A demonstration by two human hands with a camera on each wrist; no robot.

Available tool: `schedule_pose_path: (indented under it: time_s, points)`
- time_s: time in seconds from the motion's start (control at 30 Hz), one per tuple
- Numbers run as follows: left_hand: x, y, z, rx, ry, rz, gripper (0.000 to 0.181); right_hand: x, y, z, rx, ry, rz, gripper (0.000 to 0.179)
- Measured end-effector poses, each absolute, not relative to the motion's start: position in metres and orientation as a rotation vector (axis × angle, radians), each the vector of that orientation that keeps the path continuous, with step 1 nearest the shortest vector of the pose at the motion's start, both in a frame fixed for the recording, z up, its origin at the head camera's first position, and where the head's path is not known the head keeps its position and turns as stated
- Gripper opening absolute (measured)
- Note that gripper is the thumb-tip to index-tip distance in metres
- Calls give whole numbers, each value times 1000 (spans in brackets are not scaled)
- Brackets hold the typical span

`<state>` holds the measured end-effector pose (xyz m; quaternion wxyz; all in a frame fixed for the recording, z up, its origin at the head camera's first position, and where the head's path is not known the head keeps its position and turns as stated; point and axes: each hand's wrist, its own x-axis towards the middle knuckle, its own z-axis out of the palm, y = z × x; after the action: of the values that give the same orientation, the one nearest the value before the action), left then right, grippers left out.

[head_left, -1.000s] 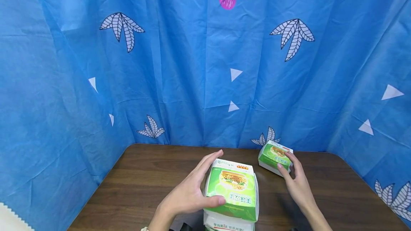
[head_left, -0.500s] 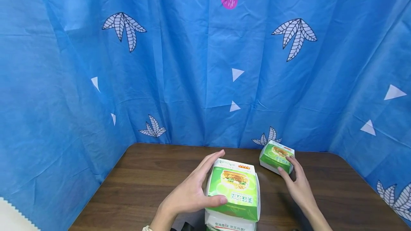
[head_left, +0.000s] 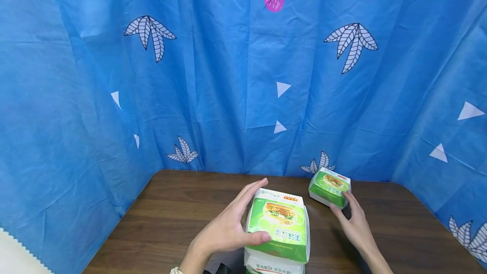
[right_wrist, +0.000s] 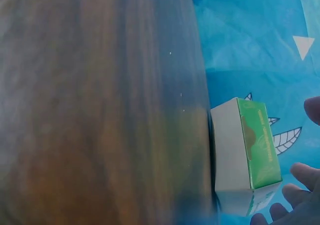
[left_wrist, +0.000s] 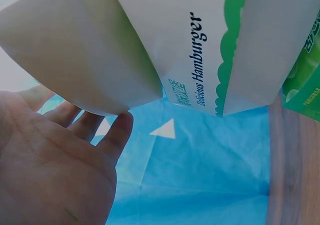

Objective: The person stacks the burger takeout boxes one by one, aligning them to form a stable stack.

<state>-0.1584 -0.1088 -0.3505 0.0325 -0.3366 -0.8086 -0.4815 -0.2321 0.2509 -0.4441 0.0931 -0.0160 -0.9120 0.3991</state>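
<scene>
A stack of green-and-white hamburger boxes stands at the middle front of the table, its top box (head_left: 279,219) printed with a burger. Below it shows part of a lower box (head_left: 274,264). My left hand (head_left: 224,227) is spread beside the top box, thumb across its near side and extended fingers along its far left. In the left wrist view, those fingertips meet the box edge. A single hamburger box (head_left: 328,187) sits at the back right by the curtain. Close to its near right side is my right hand (head_left: 357,223), thumb and fingers apart; the right wrist view shows a gap between them.
The brown wooden table (head_left: 182,202) meets a blue patterned curtain (head_left: 228,75) along its back and sides. A pale cloth with a zigzag edge (head_left: 19,253) shows at the lower left.
My right hand has drawn back a little from the single box, toward me and rightward. The left hand keeps its place at the stack. The head view has shifted slightly.
</scene>
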Motion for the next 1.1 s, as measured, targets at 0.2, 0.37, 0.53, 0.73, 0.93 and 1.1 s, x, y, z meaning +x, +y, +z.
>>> schedule_pose_path:
  time_s: [0.2, 0.37, 0.53, 0.73, 0.93, 1.1]
  points:
    - [-159, -108, -351, -1033, -2487, -1482, 94, -234, 252, -449, -52, -2727, 1182, 88]
    - [-159, -108, -351, -1031, -2486, -1481, 94, -234, 252, -451, -79, -2768, 1157, 90]
    - [-159, -108, -351, -1031, -2485, -1480, 93, -235, 253, -452, -57, -2760, 1144, 91]
    - [-159, -108, -350, -1028, -2491, -1457, 93, -235, 254, -456, 2, -2726, 1133, 91]
    - [-159, -108, -350, -1022, -2496, -1447, 93, -234, 253, -459, 38, -2703, 1085, 90]
    - [-159, -108, -351, -1021, -2497, -1447, 93, -233, 251, -461, 73, -2672, 1040, 87]
